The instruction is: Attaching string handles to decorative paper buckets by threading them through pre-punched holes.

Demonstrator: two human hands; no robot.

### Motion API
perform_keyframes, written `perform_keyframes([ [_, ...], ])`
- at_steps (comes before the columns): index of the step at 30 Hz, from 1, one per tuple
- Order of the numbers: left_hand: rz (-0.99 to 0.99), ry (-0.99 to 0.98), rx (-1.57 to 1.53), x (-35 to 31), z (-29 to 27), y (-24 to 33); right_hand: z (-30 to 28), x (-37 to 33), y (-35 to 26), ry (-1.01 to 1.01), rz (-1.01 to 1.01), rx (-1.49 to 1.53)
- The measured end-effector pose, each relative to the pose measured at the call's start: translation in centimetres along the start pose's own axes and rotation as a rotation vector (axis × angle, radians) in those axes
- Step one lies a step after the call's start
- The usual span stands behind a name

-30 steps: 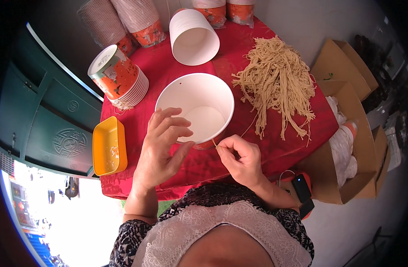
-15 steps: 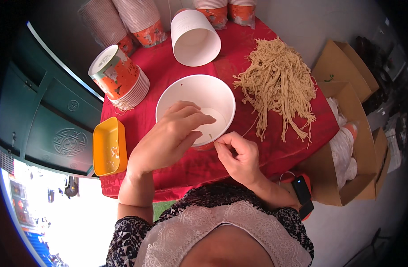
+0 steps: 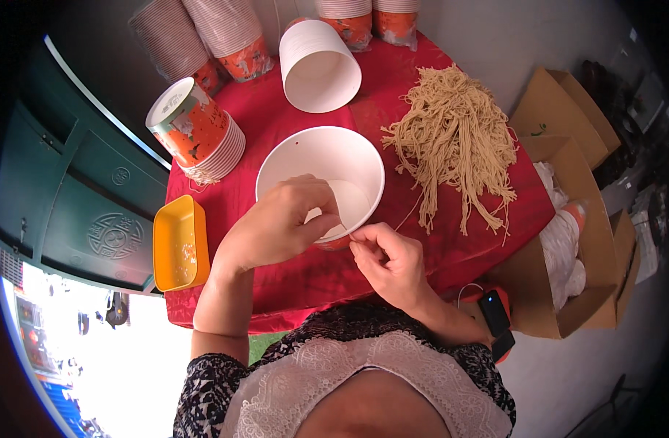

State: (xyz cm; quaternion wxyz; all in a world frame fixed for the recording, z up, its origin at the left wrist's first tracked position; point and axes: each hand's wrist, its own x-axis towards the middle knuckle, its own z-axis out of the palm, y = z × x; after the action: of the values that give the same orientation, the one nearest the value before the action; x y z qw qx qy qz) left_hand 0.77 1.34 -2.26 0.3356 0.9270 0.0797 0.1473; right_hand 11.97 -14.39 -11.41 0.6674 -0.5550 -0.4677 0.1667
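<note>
A white-lined paper bucket [image 3: 353, 157] stands open end up on the table in front of me, with a small hole high in its far wall. My left hand [image 3: 287, 219] reaches over the near rim into it, fingers curled down and closed. Its fingertips are hidden, so what they hold does not show. At the outside of the near right rim my right hand [image 3: 389, 259] pinches, thumb against fingers. A thin tan cord [image 3: 405, 219] runs from there toward a heap of cut cords [image 3: 458, 139] on the right.
A second bucket [image 3: 321, 69] lies tipped behind. Nested orange buckets [image 3: 196, 135] stand upside down at left, above a yellow tray [image 3: 180, 244] with small pale bits. Wrapped bucket stacks [image 3: 221, 29] line the back. Cardboard boxes [image 3: 575, 241] sit right of the red-covered table [image 3: 276, 296].
My left hand's fingers have gone from stretched out above the bucket to curled down inside it. My right hand stays pinched at the rim. The small pale tip inside the bucket is no longer visible.
</note>
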Motion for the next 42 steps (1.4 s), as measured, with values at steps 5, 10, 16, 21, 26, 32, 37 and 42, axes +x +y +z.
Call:
perform_keyframes([
  [5, -0.147, 0.015, -0.264, -0.5, -0.2, 1.1, -0.2, -0.2, 0.5, -0.027, -0.068, -0.09],
  [10, -0.162, -0.002, -0.628, -0.4, 0.5, 0.8, 0.0, 0.3, 0.9, -0.026, -0.093, -0.079],
  [16, -0.119, -0.03, -0.691, 0.8, 0.8, 0.8, -1.0, 1.8, 0.7, -0.076, -0.12, -0.103],
  [21, -0.291, -0.043, -0.754, 2.0, 0.6, 1.5, -1.4, 2.8, 2.3, -0.069, -0.092, -0.012],
  [26, -0.278, 0.02, -0.657, 2.6, 1.8, 0.4, -2.7, 2.9, 1.7, -0.136, 0.0, -0.104],
  [32, -0.249, 0.017, -0.662, 2.8, 1.8, 0.0, -4.5, 2.7, -1.6, -0.113, 0.045, -0.084],
  [37, -0.261, 0.016, -0.625, 2.8, 1.8, 0.0, -5.3, 4.1, -2.6, -0.07, -0.042, -0.002],
  [42, -0.263, -0.011, -0.703, 3.0, 1.9, -0.2, -5.1, 5.9, -2.6, -0.14, -0.196, -0.002],
])
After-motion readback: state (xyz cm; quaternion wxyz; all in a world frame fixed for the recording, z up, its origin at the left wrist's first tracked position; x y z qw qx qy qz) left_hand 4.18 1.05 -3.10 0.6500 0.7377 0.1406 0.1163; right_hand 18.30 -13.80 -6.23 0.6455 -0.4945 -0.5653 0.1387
